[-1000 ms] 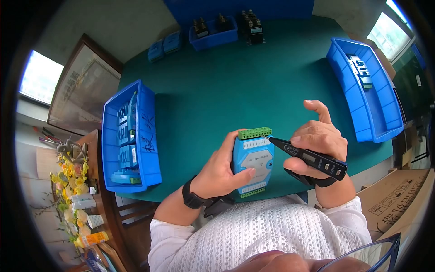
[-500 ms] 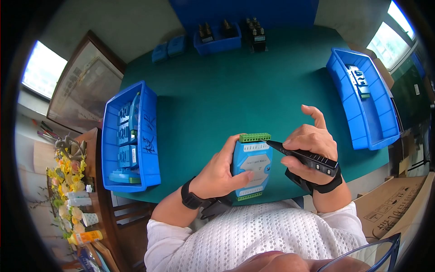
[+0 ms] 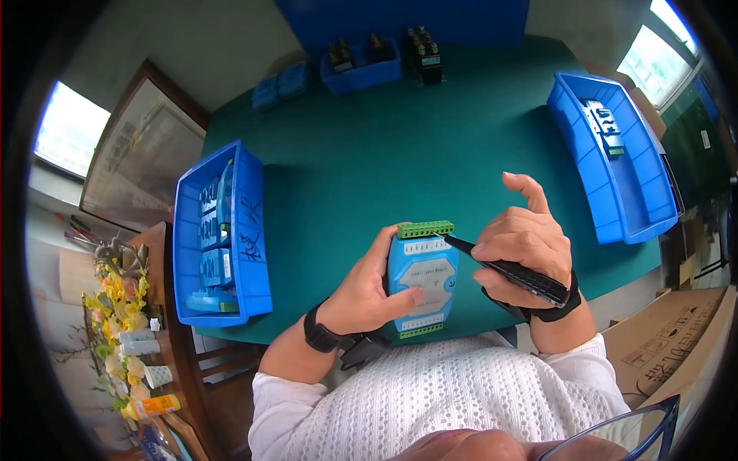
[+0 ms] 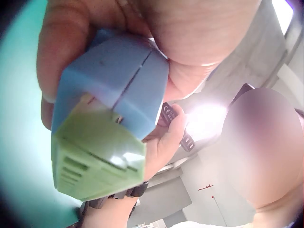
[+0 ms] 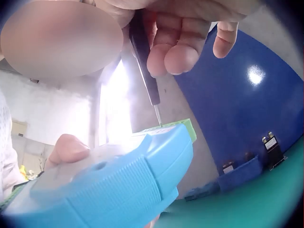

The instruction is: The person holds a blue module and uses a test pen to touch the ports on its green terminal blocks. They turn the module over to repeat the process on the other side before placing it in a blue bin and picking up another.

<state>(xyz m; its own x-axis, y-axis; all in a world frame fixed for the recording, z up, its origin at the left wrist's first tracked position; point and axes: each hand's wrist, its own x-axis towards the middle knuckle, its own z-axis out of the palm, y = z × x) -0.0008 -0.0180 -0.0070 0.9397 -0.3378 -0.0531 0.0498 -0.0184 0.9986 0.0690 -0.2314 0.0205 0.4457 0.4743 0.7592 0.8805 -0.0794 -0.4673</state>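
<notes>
My left hand [image 3: 369, 300] grips a light-blue module [image 3: 423, 286] with a pale label, its thumb across the front and its fingers round the left side. Green screw terminal blocks run along the module's top [image 3: 425, 229] and bottom [image 3: 421, 331] edges. A black voltage tester pen [image 3: 507, 269] is pinched between thumb and fingers of my right hand [image 3: 530, 250], one finger raised away from it. The pen's thin metal tip [image 5: 158, 115] meets the top terminal block towards its right end. In the left wrist view a green block [image 4: 99, 156] shows close up.
On the green table [image 3: 384, 161], a blue bin [image 3: 257, 269] of similar modules stands at left. At right is another blue bin [image 3: 603, 200] with a few parts. Far back are a small blue bin [image 3: 361, 79], a black component with metal posts [image 3: 425, 58] and blue modules [image 3: 280, 86].
The pen has rolled in my right hand, so its printed face and buttons have turned out of the head view. Its tip stays at the top terminal block; the left hand keeps its grip.
</notes>
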